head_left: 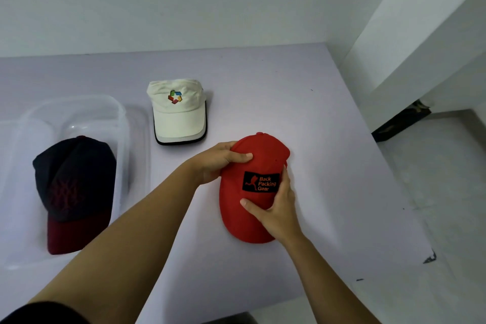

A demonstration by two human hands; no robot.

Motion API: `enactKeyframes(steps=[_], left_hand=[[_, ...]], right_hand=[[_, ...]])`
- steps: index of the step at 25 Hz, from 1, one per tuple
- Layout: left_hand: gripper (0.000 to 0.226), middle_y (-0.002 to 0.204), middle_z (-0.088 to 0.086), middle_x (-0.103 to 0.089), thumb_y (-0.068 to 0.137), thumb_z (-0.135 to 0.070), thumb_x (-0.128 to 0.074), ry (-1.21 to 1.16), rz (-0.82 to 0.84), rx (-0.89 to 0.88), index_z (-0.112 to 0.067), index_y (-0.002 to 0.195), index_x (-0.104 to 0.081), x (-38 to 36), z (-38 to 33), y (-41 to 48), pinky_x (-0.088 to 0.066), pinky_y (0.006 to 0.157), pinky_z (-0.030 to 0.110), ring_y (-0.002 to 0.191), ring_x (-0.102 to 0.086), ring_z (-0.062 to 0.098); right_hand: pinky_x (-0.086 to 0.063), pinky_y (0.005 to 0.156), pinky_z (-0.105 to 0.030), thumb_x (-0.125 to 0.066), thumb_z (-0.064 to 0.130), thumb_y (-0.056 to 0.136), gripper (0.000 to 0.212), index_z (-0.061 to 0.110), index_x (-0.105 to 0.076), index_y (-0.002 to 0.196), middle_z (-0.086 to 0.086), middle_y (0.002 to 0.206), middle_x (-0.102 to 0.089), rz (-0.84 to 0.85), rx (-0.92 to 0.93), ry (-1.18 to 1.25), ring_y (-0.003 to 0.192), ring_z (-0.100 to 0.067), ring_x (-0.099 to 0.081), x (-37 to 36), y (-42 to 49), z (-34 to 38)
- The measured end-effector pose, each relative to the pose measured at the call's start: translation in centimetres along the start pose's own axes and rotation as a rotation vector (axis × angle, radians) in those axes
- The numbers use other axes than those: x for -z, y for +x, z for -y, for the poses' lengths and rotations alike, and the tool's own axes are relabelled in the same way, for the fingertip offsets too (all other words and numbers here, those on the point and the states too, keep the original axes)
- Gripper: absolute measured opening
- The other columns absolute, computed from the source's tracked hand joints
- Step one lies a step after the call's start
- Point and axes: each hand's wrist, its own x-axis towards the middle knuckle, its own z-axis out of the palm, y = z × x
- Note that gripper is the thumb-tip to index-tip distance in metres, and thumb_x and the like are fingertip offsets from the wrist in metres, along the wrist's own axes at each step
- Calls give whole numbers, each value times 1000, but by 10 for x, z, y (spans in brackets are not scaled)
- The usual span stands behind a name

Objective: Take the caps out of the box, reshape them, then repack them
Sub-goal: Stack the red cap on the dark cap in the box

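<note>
On the pale lilac worktop [315,118], set against a white wall [184,2] with pale floor [436,181] to its right, the red cap [263,158] is gripped at its crown by the left hand [215,162] and at its front by the right hand [278,209], a white cap [178,113] is laid behind it, and a navy cap [71,187] is kept in the clear box [86,110] at the left.

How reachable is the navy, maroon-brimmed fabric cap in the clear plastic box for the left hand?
Probably yes: the clear box is open, nothing covers the navy cap, but the left hand must release the red cap.
</note>
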Motion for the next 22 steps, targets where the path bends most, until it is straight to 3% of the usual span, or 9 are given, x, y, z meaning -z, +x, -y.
enactKeyframes(steps=[7, 10, 13, 18, 20, 22], left_hand=[[30, 103, 6, -72, 87, -8, -61, 129, -63, -254, -12, 116, -64, 70, -81, -92, -57, 80, 26, 93, -69, 17], [32, 103, 3, -72, 86, -11, -62, 212, -149, -367, -18, 117, -63, 123, -118, -149, -56, 80, 25, 95, -69, 17], [33, 104, 0, -72, 85, -12, -62, 243, -268, -445, -20, 116, -63, 178, -138, -197, -55, 82, 24, 97, -68, 15], [29, 103, -4, -73, 85, -13, -63, 272, -434, -533, -23, 111, -65, 262, -144, -256, -55, 80, 23, 97, -69, 13], [31, 107, -2, -72, 85, -12, -64, 280, -468, -557, -22, 114, -64, 282, -140, -265, -54, 85, 26, 100, -68, 15], [36, 112, 2, -71, 84, -12, -66, 282, -478, -591, -18, 120, -62, 299, -134, -269, -53, 90, 29, 105, -67, 19]], right_hand=[[-44, 103, -48, -76, 62, 56, 115, 42, -5, 144, 7, 149, -26, 4, 202, 116, 134, -15, -34, -46, 2, 87], [-45, 101, -35, -77, 58, 59, 108, 43, -10, 142, 10, 151, -23, 49, 288, 144, 132, -10, -34, -91, -1, 140], [-32, 99, -22, -78, 49, 65, 108, 32, -8, 145, 6, 151, -19, 65, 328, 119, 131, -4, -26, -144, -10, 174], [-34, 109, -29, -70, 39, 78, 84, 16, -22, 143, -2, 145, -28, 179, 454, -79, 135, -14, -29, -231, -16, 213], [-26, 115, -39, -70, 48, 75, 101, 15, -7, 147, -8, 154, -15, 298, 402, -224, 143, -21, -16, -251, -5, 216], [-22, 116, -45, -75, 55, 65, 125, 19, 12, 147, -13, 156, -8, 417, 236, -345, 144, -29, -12, -264, 8, 216]])
